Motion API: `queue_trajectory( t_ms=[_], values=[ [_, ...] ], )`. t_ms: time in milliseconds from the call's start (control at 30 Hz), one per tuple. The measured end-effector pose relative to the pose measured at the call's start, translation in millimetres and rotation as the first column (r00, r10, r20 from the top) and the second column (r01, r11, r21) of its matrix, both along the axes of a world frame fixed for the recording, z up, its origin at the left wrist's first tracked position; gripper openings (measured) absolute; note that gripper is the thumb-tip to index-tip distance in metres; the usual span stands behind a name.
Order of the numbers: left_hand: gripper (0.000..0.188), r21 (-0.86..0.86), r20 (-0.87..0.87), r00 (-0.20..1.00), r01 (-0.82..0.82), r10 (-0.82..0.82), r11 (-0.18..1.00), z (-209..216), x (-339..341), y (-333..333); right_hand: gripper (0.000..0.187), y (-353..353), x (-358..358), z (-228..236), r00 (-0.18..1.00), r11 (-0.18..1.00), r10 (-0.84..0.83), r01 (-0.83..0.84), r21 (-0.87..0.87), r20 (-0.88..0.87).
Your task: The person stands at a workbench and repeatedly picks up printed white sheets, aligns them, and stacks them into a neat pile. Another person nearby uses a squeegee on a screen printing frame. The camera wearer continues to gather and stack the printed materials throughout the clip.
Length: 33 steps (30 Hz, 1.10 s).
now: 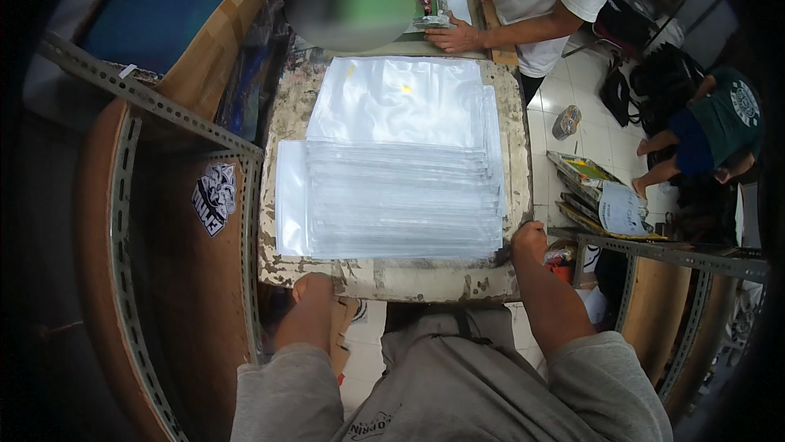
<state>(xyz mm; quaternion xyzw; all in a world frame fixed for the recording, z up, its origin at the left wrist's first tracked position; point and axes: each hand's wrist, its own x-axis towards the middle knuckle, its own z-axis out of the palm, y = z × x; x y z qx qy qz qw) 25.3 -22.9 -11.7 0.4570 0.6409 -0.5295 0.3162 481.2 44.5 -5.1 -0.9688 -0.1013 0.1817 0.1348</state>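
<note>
A: What is lying in front of the person?

B: A stack of clear bags (401, 209), fanned like shingles on the worn table (425, 280), with a second pile (398, 103) sitting just behind it, farther from the person.

A: How would those handle?

B: I am guessing each bag is light, limp and slippery; the film is glinting. Together they are probably weighing a fair bit, and the fan is likely to slide apart if pushed from one side. Gripping one near its stiffer sealed edge, or squaring the whole stack from both sides, looks the safest hold.

A: Where are the hands sitting?

B: The left hand (314, 287) is resting at the near table edge, just below the stack's left corner, apart from the bags. The right hand (529, 239) is sitting at the table's right edge, just beside the stack's near right corner; I cannot tell whether it is touching the plastic.

A: Closed or loose?

B: Both are looking curled into loose fists. Neither is grasping a bag as far as I can see, though the fingers are hidden.

A: Anything else around?

B: At the far end another person's hands (451, 35) are pressing on a small packet. A metal rack (131, 197) is standing to the left.
</note>
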Motion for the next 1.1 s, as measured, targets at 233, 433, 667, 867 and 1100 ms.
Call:
queue_trajectory(
  t_ms=[233, 433, 667, 867, 1100],
  values=[
    [0.023, -0.154, -0.114, 0.987, -0.134, 0.117, 0.979, -62.4, -29.1, -4.2, 0.056, 2.1, -0.7, -3.4, 1.0, 1.0, -0.012, 0.012, -0.027, 0.01],
    [0.019, -0.253, -0.179, 0.979, -0.143, 0.099, 0.957, -77.0, -29.8, -0.1, 0.058, 2.7, -1.1, -3.1, 0.999, 0.998, -0.032, 0.034, -0.047, 0.033],
    [0.015, -0.195, -0.072, 0.994, 0.062, -0.077, 0.979, -34.6, -12.5, 3.2, 0.058, 2.2, 2.8, -10.2, 0.997, 0.997, -0.051, 0.054, -0.055, 0.053],
    [0.017, -0.242, -0.13, 0.99, 0.02, -0.053, 0.97, -46.8, -18.6, -1.4, 0.057, 3.8, -1.8, 1.4, 0.998, 0.997, -0.046, 0.049, -0.067, 0.043],
    [0.017, -0.334, -0.177, 0.978, -0.166, 0.111, 0.928, -73.3, -28.6, -8.3, 0.057, -0.6, 2.0, -7.8, 0.999, 0.999, 0.03, -0.029, -0.042, 0.026]
  ],
)
